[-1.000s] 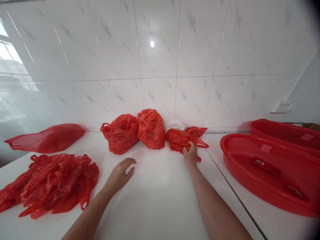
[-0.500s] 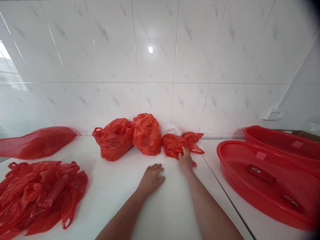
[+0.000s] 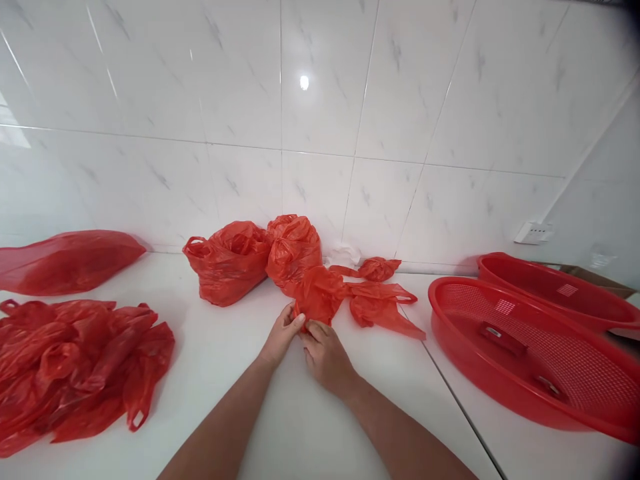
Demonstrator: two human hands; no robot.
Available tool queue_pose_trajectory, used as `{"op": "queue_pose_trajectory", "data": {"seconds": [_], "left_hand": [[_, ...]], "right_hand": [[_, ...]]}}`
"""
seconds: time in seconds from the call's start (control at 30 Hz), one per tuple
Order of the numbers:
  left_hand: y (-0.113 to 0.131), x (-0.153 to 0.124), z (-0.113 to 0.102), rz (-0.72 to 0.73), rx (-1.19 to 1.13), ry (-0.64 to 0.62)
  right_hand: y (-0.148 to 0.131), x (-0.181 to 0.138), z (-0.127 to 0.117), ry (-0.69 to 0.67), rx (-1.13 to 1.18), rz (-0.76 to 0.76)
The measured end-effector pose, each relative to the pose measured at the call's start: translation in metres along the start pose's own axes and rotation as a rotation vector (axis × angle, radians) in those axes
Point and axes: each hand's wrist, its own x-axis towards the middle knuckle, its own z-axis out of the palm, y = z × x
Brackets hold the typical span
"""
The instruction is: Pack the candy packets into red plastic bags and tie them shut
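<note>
A: Taking the hands as the dial's centre and 12 o'clock as the wall (image 3: 320, 150), what are the fingers doing?

B: The left hand (image 3: 281, 338) has its thumb and fingertips pinched on the near edge of a thin red bag (image 3: 320, 293); the right hand (image 3: 327, 357) has its fingers curled together on that same edge, just beside the left, though the exact grip under its knuckles is hidden.

A: And where does the bag lie?

B: At 12 o'clock, just past the fingertips, its upper part overlapping the foot of the nearer of 2 bulging bags (image 3: 294, 250); the other bulging bag (image 3: 233, 267) sits at 11.

A: Edges and room?

B: At 2 o'clock a flattened red bag (image 3: 383, 307) points a corner to the table seam (image 3: 457, 398); at 1, a small red bundle (image 3: 380, 269) lies near the wall; at 3, the front basket (image 3: 505, 387) stands beyond the seam, its rim well apart from the right hand; at 9, the pile of red bags (image 3: 85, 367) stops well short of the left forearm; white tabletop (image 3: 305, 420) stretches between the 2 forearms toward 6, and between pile and left forearm.
</note>
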Motion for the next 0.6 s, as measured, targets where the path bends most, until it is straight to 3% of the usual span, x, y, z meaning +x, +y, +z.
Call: {"op": "queue_pose_trajectory", "data": {"seconds": [0.17,0.43,0.6], "left_hand": [[-0.003,0.003,-0.005,-0.116,-0.072,0.093],[0.012,-0.002,0.001,-0.202,-0.107,0.031],[0.014,-0.005,0.004,-0.253,-0.198,0.059]], "right_hand": [[0.007,-0.003,-0.003,-0.073,0.122,0.160],[0.024,-0.005,0.003,0.086,0.097,0.451],[0.040,-0.007,0.007,-0.032,0.124,0.572]]}}
